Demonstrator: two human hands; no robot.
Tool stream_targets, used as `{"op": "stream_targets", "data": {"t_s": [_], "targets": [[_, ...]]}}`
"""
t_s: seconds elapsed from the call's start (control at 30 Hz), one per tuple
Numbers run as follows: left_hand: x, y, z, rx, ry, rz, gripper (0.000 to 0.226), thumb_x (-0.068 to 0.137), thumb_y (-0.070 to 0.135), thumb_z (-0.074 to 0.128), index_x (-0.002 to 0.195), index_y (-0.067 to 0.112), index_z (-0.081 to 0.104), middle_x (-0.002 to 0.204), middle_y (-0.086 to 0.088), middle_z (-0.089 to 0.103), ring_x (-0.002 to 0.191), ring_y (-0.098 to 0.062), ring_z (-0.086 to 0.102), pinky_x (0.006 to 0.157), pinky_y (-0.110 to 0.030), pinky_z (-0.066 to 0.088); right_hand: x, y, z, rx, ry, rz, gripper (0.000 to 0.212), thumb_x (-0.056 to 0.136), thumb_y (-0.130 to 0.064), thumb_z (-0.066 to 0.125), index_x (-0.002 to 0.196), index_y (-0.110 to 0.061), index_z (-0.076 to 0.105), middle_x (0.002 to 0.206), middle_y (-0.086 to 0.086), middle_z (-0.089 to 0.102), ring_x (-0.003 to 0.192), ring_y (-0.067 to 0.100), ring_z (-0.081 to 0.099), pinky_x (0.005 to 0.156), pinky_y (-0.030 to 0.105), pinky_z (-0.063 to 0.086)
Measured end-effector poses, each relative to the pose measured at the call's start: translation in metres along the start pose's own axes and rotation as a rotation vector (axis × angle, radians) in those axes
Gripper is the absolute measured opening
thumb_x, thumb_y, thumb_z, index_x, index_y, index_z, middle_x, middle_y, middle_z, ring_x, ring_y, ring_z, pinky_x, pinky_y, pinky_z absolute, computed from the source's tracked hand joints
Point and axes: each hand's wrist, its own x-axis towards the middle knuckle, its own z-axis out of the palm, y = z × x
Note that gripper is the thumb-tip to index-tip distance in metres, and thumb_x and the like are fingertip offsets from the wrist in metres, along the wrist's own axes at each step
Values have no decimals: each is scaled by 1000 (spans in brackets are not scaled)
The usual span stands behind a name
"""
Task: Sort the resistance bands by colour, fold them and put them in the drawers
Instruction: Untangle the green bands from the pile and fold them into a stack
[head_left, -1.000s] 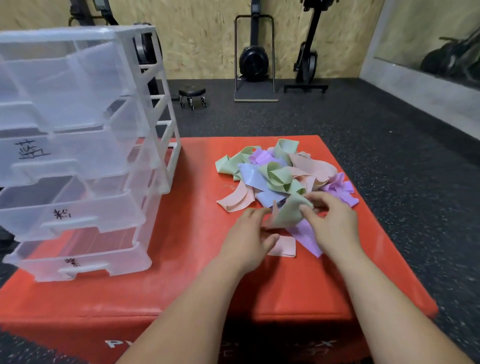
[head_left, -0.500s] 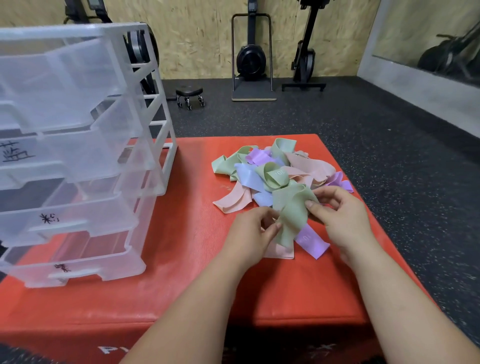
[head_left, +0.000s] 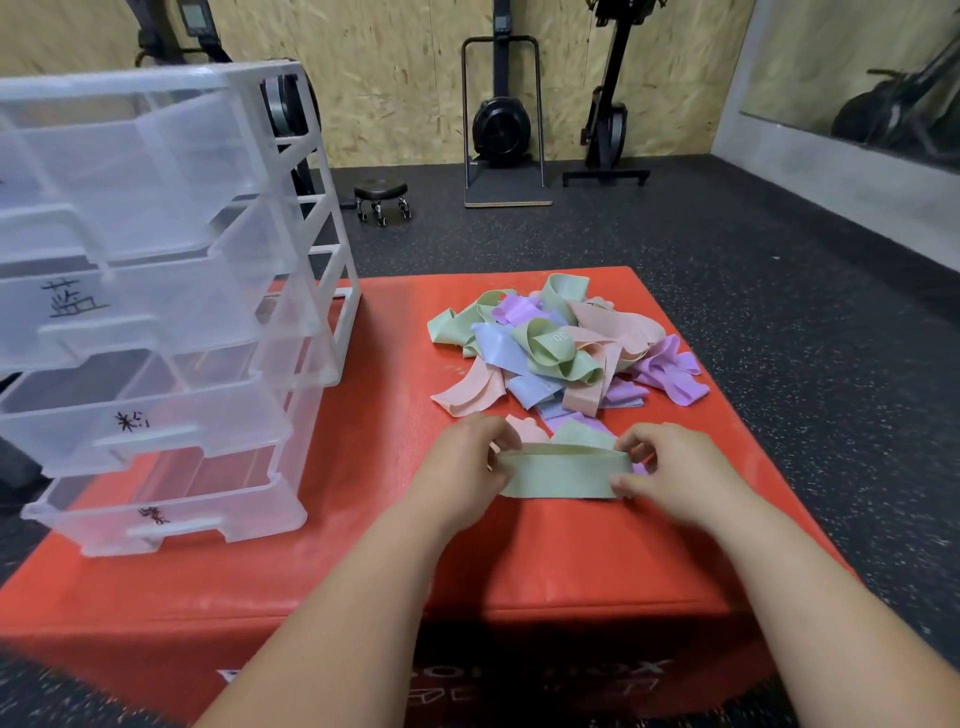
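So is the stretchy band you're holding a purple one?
No, the band pinched between the left hand and the right hand is pale green.

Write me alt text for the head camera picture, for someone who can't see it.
A left hand and a right hand pinch the two ends of a flattened green resistance band over a red padded box. Behind it lies a tangled pile of green, pink, purple and blue bands; a clear plastic drawer unit stands on the box to the left.

chipboard wall (head_left: 405, 78); speckled black floor (head_left: 727, 249), rowing machines (head_left: 501, 124)
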Motion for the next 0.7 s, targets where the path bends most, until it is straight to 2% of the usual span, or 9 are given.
{"op": "stream_targets", "data": {"t_s": [0.1,0.17,0.23,0.3,0.37,0.43,0.5,0.57,0.7], "targets": [[-4,6,-6,-177,19,-56,21,87,24,81,101,31,67,101,11,65,69,-5,67,64,-16,46,-2,-4,-3,88,34,9,17,85,-49,79,83,-33,76,78,-17,73,79,6,68,74,28,52],[-5,12,-7,-276,21,-95,11,94,31,77,100,27,69,88,10,68,63,-8,70,59,-21,48,-3,-4,-5,136,92,16,26,92,-50,72,73,-32,77,69,-17,73,75,4,67,67,23,48],[-6,14,-8,-301,22,-106,8,98,32,74,96,27,69,79,9,68,63,-12,72,62,-28,52,-2,-5,-7,190,183,2,22,90,-42,77,70,-32,77,68,-21,73,73,-4,66,63,12,42],[-6,13,-8,-270,26,-102,4,97,29,73,97,28,69,79,8,68,65,-11,70,64,-29,53,-1,-6,-5,317,214,-30,13,83,-27,86,76,-33,76,74,-21,75,74,-7,67,72,15,50],[-6,10,-6,-243,31,-103,10,96,25,73,105,28,70,85,11,68,67,-5,67,66,-23,49,1,-8,-2,492,187,-74,28,78,-7,86,86,-30,73,85,-11,77,78,3,72,81,32,61],[-5,9,-6,-211,59,-89,24,95,27,73,119,31,68,102,13,67,78,-2,65,70,-16,46,2,-12,-3,583,183,-143,35,79,4,83,93,-26,71,92,-4,77,85,14,74,84,38,62],[-2,10,-6,-209,80,-64,40,96,31,73,135,32,64,121,13,63,96,-2,63,83,-18,47,2,-17,-4,621,155,-230,34,82,6,81,98,-22,72,94,-3,77,89,15,74,86,34,61],[1,16,-6,-289,55,-75,51,99,36,71,148,32,55,131,14,61,110,-5,61,93,-23,49,1,-24,-6,646,112,-298,31,84,6,80,100,-19,71,95,-4,77,89,13,74,86,29,60],[4,28,-4,-440,-49,-87,47,103,38,66,148,26,55,120,12,72,105,-8,68,94,-32,57,-2,-35,-7,743,64,-371,29,87,8,77,103,-14,68,98,-1,75,88,15,73,83,26,58]]}}
